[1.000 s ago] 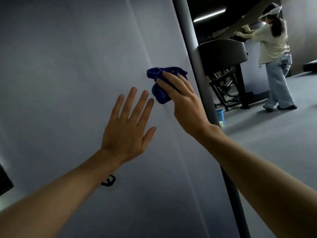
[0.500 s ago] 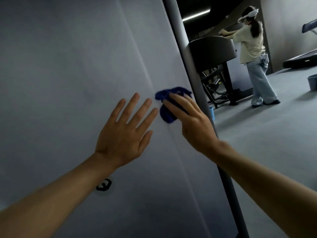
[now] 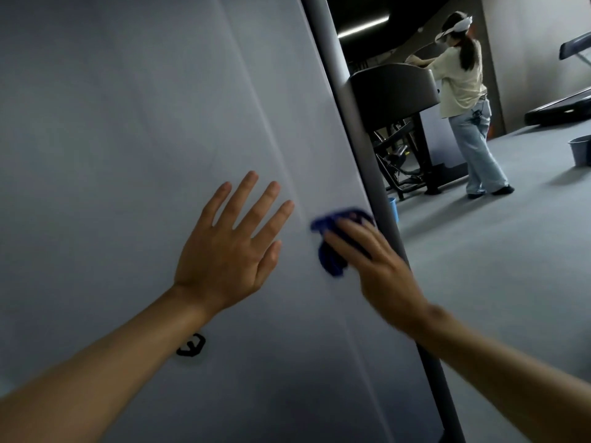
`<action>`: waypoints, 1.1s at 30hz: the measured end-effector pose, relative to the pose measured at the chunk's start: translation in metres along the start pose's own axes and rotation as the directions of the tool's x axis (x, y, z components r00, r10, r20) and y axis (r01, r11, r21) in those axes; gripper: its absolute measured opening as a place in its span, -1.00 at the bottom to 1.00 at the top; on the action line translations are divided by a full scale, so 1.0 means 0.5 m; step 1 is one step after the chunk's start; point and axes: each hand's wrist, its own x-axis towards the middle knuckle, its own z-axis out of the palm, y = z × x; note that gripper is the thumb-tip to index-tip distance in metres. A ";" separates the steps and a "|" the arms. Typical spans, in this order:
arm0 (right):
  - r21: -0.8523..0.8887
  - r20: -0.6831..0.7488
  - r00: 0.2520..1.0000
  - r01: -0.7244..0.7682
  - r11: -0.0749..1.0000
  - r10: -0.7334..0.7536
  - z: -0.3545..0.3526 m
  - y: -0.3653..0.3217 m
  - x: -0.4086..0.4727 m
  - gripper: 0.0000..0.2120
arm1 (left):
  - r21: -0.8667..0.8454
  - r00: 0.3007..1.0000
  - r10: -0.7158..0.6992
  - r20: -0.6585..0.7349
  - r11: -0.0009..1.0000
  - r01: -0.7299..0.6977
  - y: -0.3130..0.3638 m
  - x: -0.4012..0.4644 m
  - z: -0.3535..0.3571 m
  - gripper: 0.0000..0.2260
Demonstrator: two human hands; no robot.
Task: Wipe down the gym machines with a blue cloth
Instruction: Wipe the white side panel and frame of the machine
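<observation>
A crumpled blue cloth [image 3: 329,257] lies against the machine's pale grey panel [image 3: 134,123], close to the panel's dark grey post [image 3: 351,116]. My right hand [image 3: 380,266] presses the cloth to the panel with straight fingers laid over it. My left hand [image 3: 230,247] rests flat on the panel just left of the cloth, fingers spread. Part of the cloth is hidden under my right fingers.
A black mark [image 3: 191,346] sits low on the panel. Behind the post stands a dark gym machine [image 3: 393,91] with another person [image 3: 463,103] at it. A small blue bucket [image 3: 392,208] stands by the post, a grey bucket [image 3: 580,150] at the right edge, a treadmill [image 3: 563,107] beyond.
My right hand has slid the cloth down the panel along the post. My left hand has stayed flat on the panel beside it.
</observation>
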 end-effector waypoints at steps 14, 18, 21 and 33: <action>-0.063 -0.016 0.976 -0.216 0.974 0.216 0.022 0.019 -0.137 -0.02 | -0.003 1.000 -0.004 0.004 1.000 0.004 0.000 -0.001 -0.001 -0.51; 0.056 -0.049 0.950 -0.307 0.950 0.310 0.010 0.047 -0.062 -0.26 | -0.017 1.000 -0.004 -0.002 1.000 0.004 0.000 0.001 -0.002 -0.51; 0.236 -0.118 0.821 -0.523 0.819 0.558 0.014 0.016 0.037 -0.35 | -0.032 1.000 -0.008 -0.003 0.999 0.008 0.001 0.001 -0.005 -0.51; -0.044 0.080 0.989 0.127 0.991 -0.124 0.110 -0.290 -0.089 -0.58 | -0.044 1.000 0.002 -0.008 0.999 -0.002 -0.001 -0.002 -0.005 -0.53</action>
